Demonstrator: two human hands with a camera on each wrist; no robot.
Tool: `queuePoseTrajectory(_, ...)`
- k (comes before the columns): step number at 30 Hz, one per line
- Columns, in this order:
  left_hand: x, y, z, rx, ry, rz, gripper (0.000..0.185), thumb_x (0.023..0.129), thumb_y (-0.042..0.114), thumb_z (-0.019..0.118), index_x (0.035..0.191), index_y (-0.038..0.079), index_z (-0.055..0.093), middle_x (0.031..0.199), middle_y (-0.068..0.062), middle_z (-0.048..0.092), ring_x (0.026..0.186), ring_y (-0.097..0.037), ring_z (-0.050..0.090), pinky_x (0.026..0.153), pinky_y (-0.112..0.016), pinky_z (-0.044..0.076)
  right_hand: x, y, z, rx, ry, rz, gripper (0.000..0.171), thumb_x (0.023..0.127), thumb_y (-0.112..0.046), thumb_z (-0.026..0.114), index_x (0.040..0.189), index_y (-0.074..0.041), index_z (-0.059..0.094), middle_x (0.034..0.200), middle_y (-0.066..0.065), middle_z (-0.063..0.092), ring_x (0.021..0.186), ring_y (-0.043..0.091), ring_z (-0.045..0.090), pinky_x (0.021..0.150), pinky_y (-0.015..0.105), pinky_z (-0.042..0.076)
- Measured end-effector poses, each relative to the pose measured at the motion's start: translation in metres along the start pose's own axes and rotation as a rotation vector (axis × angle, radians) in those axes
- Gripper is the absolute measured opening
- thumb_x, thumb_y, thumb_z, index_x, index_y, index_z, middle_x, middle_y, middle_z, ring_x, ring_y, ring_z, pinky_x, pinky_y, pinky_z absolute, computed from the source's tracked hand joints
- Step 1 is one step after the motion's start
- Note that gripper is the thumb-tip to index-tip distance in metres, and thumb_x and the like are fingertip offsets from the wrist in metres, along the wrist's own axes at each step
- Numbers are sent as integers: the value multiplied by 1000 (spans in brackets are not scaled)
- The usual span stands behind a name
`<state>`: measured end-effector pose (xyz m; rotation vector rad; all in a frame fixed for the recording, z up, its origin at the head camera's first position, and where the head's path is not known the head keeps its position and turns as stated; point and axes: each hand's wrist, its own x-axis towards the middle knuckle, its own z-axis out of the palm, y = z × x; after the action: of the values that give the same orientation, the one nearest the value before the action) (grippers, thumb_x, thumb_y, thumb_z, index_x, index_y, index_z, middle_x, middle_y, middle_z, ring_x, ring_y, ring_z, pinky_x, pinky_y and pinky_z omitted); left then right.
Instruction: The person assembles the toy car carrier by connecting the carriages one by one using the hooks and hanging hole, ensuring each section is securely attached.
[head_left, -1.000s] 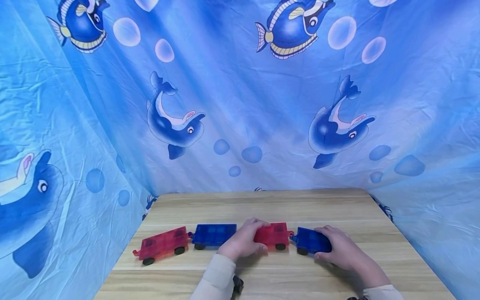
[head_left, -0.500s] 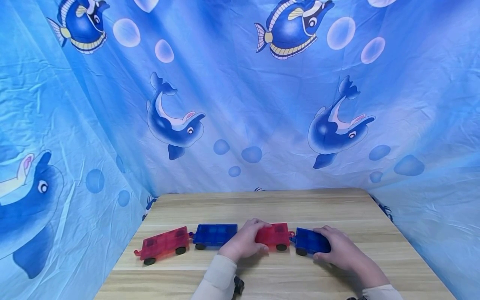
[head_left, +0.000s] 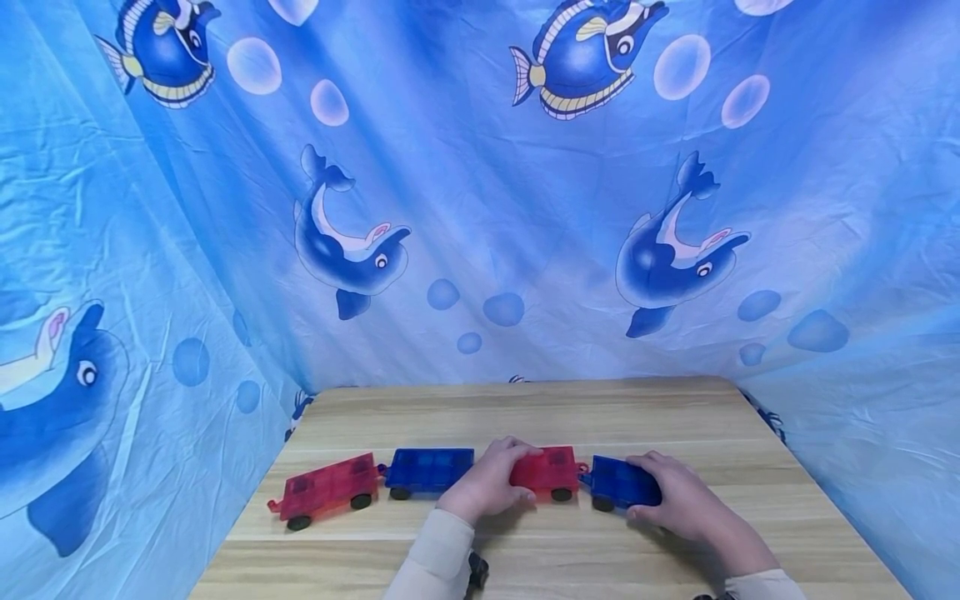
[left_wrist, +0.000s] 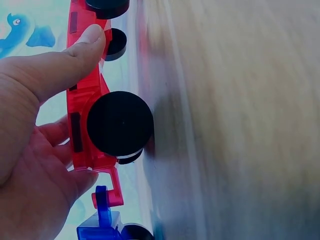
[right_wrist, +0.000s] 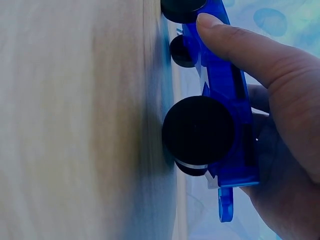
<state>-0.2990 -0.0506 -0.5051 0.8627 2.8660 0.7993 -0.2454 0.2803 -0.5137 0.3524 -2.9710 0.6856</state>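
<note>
Nearest to the person, the left hand [head_left: 486, 487] grips the red car [head_left: 546, 468], with its thumb on the near edge and its fingers [left_wrist: 56, 131] curled over the far side. The right hand [head_left: 675, 497] holds the blue car [head_left: 617, 481] in the same way, thumb in front and fingers [right_wrist: 255, 97] bent behind it. Both cars stand on their black wheels on the wooden desk [head_left: 525, 408], in the middle of its near half.

The step in hand seems to be the joining of these two cars. In the left wrist view, the red hook [left_wrist: 111, 192] and the blue hook [left_wrist: 102, 202] look interlocked, so the link is probably made or almost made. I think the next move calls for a soft test pull, and then for bringing the pair toward the other cars.

A little further to the left, a second blue car [head_left: 429, 469] lies just beside the left hand, and a second red car [head_left: 324, 488] is coupled at its left end, slightly turned. Whether the held red car touches this second blue car I cannot tell, because the hand hides the gap. Behind the desk hangs a blue cloth [head_left: 480, 208] with dolphins and fish.
</note>
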Motion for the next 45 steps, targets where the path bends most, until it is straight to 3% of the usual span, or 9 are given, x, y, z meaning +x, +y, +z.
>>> queuePoseTrajectory(17, -3, -4, -3, -18, 15, 21, 66, 76, 28, 84, 135, 34, 55, 127, 11, 49, 118, -15, 44, 92, -35, 48, -1, 9, 3, 13, 5, -13, 85, 65, -59, 81, 137, -21, 54, 128, 2, 55, 121, 33, 48, 95, 61, 38)
queuePoseTrajectory(25, -3, -3, -3, 39, 15, 60, 63, 74, 30, 85, 132, 32, 58, 122, 13, 51, 115, -13, 44, 92, -32, 47, -1, 7, 2, 19, 12, -27, 84, 66, -57, 82, 137, -21, 54, 128, 1, 55, 122, 33, 48, 96, 60, 37)
queuePoseTrajectory(45, -3, -5, -1, 70, 34, 60, 66, 71, 36, 86, 131, 34, 59, 122, 14, 53, 116, -14, 48, 95, -38, 45, 0, 11, 0, 24, -12, -27, 86, 67, -58, 79, 140, -23, 51, 134, 5, 52, 125, 38, 45, 96, 63, 35)
